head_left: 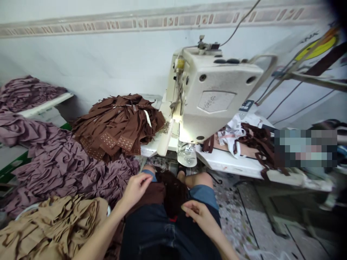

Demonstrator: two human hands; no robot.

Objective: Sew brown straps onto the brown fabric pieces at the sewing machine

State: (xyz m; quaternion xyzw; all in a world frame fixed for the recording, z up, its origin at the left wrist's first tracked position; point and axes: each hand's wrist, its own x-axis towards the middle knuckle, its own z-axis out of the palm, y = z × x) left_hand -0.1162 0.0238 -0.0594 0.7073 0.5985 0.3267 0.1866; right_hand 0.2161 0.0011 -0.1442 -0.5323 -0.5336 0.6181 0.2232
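Note:
My left hand (138,186) hovers above my left thigh, its thumb and fingers drawn together in a pinch. Whatever it may hold is too small to make out. My right hand (197,213) is over my right thigh with loosely bent fingers slightly apart and nothing visible in them. Between my legs hangs a bunch of dark brown cloth (175,193), close to the right fingertips. Ahead stands a white sewing machine (214,94) with its lamp lit over the needle area. Left of it, brown fabric pieces (119,126) with rows of small metallic marks are heaped up.
Mauve cloth (70,168) is piled at left, with more mauve cloth (29,92) on a shelf behind. A tub of tan cloth (59,227) sits at lower left. White and brown strips (238,139) lie right of the machine. Scraps litter the floor (235,224).

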